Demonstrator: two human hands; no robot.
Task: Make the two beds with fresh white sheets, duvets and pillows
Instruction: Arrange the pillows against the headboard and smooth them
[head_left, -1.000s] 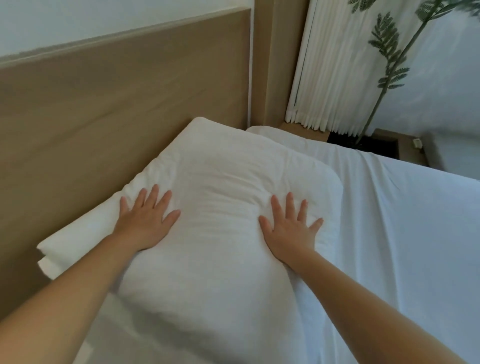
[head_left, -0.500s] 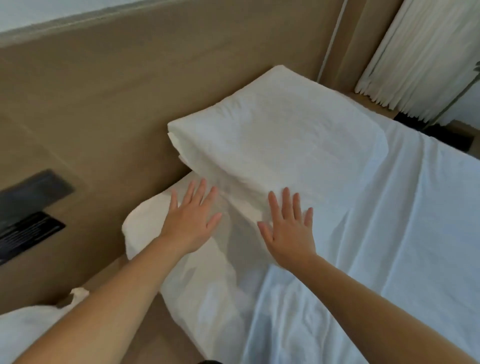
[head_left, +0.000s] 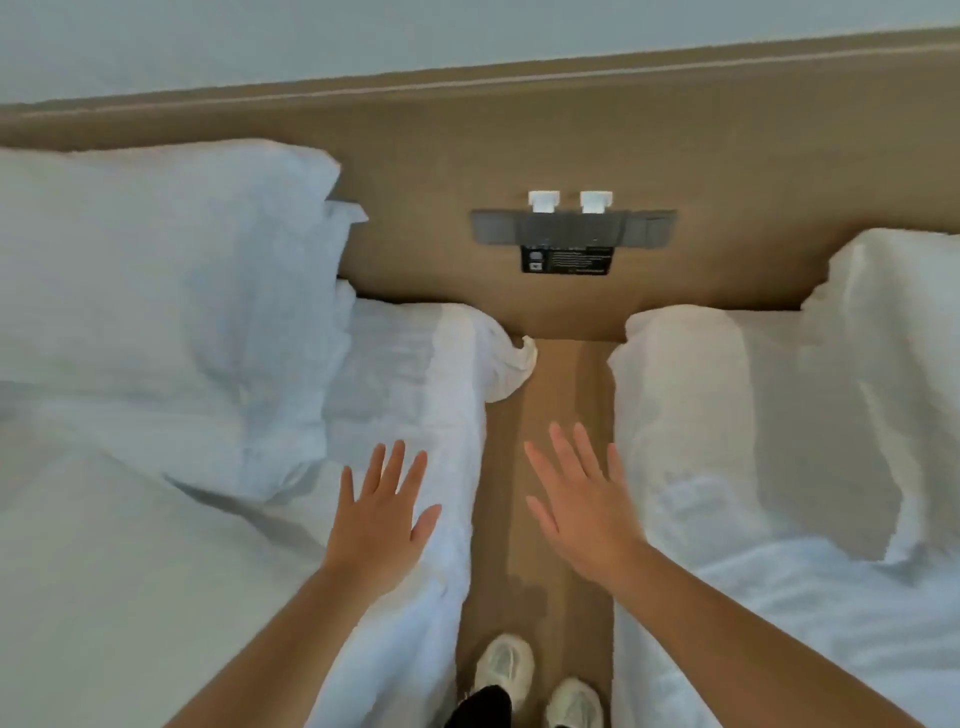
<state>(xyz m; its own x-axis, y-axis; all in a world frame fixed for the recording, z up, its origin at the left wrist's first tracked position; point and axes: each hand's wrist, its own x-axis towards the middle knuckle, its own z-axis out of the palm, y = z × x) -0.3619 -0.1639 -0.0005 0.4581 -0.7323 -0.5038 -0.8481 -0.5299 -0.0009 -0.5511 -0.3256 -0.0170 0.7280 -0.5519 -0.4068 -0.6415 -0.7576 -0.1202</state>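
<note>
Left hand (head_left: 382, 514) splayed, empty, over the bed edge (head_left: 447, 467) just left of the floor strip (head_left: 550, 395); right hand (head_left: 582, 512) splayed, empty, above that strip; pillow (head_left: 156, 291) well left of it.

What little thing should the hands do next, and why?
Probably reach the left hand forward and tuck in the sheet corner. It hangs crumpled off the head end of the left bed, not folded under. The right hand and the left are both open and empty, so either is free.
</note>
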